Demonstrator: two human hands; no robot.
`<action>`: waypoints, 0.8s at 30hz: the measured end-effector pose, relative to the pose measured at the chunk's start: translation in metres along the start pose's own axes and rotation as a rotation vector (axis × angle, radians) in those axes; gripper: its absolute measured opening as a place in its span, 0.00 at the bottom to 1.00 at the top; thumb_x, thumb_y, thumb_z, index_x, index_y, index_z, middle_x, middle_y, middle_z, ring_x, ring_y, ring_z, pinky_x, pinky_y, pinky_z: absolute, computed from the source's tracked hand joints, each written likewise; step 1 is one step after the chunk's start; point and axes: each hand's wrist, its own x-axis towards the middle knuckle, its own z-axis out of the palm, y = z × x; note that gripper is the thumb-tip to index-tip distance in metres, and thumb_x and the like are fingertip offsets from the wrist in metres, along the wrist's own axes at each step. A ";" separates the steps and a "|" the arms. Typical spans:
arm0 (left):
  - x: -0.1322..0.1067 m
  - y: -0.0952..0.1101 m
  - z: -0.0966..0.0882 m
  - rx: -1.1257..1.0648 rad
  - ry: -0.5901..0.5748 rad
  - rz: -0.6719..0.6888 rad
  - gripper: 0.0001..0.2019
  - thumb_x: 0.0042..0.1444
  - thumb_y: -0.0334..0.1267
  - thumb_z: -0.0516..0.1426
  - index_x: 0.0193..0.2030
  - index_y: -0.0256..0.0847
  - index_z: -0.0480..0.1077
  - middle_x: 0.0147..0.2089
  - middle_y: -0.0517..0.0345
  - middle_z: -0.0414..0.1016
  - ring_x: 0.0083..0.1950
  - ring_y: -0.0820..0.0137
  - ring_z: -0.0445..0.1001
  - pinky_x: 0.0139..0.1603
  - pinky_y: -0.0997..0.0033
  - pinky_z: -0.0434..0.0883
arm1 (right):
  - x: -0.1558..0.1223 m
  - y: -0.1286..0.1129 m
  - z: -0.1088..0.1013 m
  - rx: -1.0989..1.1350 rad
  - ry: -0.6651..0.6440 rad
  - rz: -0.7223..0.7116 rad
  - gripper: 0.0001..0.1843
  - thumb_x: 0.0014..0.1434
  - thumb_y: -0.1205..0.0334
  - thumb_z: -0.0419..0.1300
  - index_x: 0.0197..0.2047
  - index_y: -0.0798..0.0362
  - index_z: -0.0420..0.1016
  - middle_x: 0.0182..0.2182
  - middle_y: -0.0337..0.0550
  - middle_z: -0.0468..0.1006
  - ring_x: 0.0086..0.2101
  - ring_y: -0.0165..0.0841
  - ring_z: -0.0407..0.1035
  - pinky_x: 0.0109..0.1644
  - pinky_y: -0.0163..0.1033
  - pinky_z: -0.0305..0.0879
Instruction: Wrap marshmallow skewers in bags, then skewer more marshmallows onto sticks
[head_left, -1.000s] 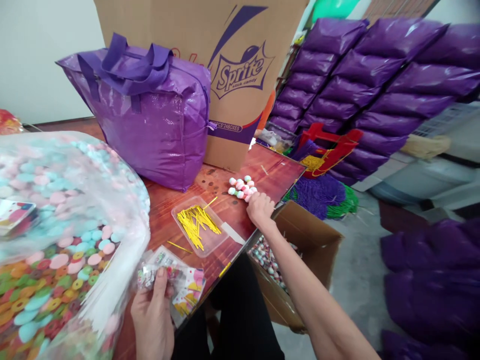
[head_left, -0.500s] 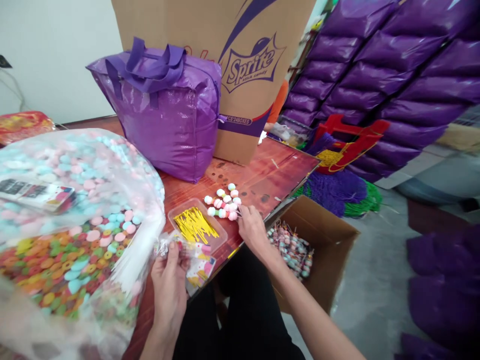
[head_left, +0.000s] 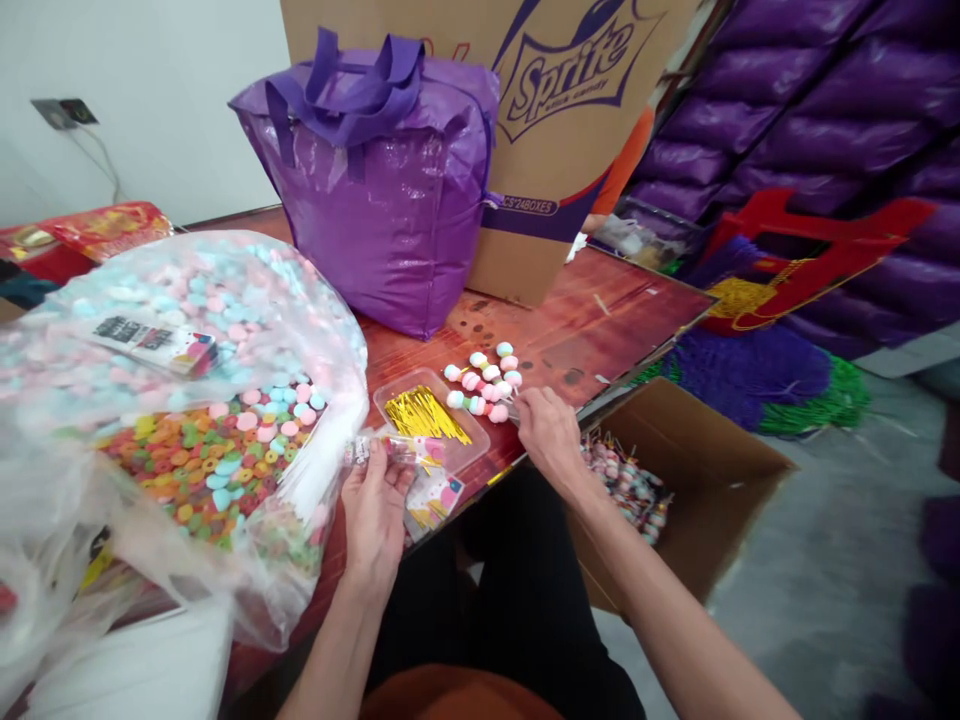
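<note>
Here, at the left, a large clear bag is filled with candies, and a stack of printed cards is borne on top. To its right, a clear packet is pinched by the left hand, thumb pressed over it, at the near side of a tray of yellow ties. Right of the tray, candy skewers are fanned on the table, beads left of the fingertips; their stick ends are pinched by the right hand (each finger's placing cannot be told). Farther right, beaded sticks are held in a cardboard box.
</note>
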 end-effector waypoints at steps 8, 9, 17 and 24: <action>0.009 0.007 -0.008 0.004 0.010 -0.033 0.11 0.52 0.36 0.69 0.39 0.36 0.74 0.34 0.57 0.79 0.31 0.76 0.76 0.33 0.76 0.73 | -0.030 -0.017 -0.037 0.535 0.137 0.135 0.11 0.67 0.56 0.51 0.34 0.50 0.66 0.28 0.39 0.69 0.29 0.34 0.62 0.34 0.38 0.57; 0.009 0.007 -0.007 0.006 0.010 -0.034 0.11 0.52 0.36 0.69 0.39 0.36 0.74 0.34 0.57 0.79 0.31 0.76 0.76 0.32 0.77 0.73 | -0.040 -0.023 -0.044 0.670 0.105 0.163 0.12 0.67 0.53 0.52 0.33 0.50 0.66 0.26 0.37 0.67 0.28 0.32 0.60 0.33 0.37 0.57; 0.000 -0.005 0.002 0.045 -0.025 0.075 0.16 0.43 0.39 0.73 0.35 0.35 0.75 0.33 0.59 0.80 0.30 0.77 0.76 0.36 0.75 0.73 | -0.082 -0.093 -0.059 1.239 -0.151 0.379 0.18 0.56 0.47 0.67 0.30 0.52 0.72 0.22 0.34 0.67 0.23 0.26 0.56 0.25 0.33 0.54; -0.013 -0.008 0.005 0.070 -0.107 0.111 0.16 0.44 0.41 0.72 0.36 0.36 0.77 0.36 0.56 0.81 0.34 0.73 0.78 0.38 0.75 0.73 | -0.078 -0.122 -0.039 1.404 -0.170 0.463 0.13 0.49 0.54 0.72 0.33 0.54 0.80 0.25 0.38 0.76 0.27 0.31 0.67 0.33 0.37 0.66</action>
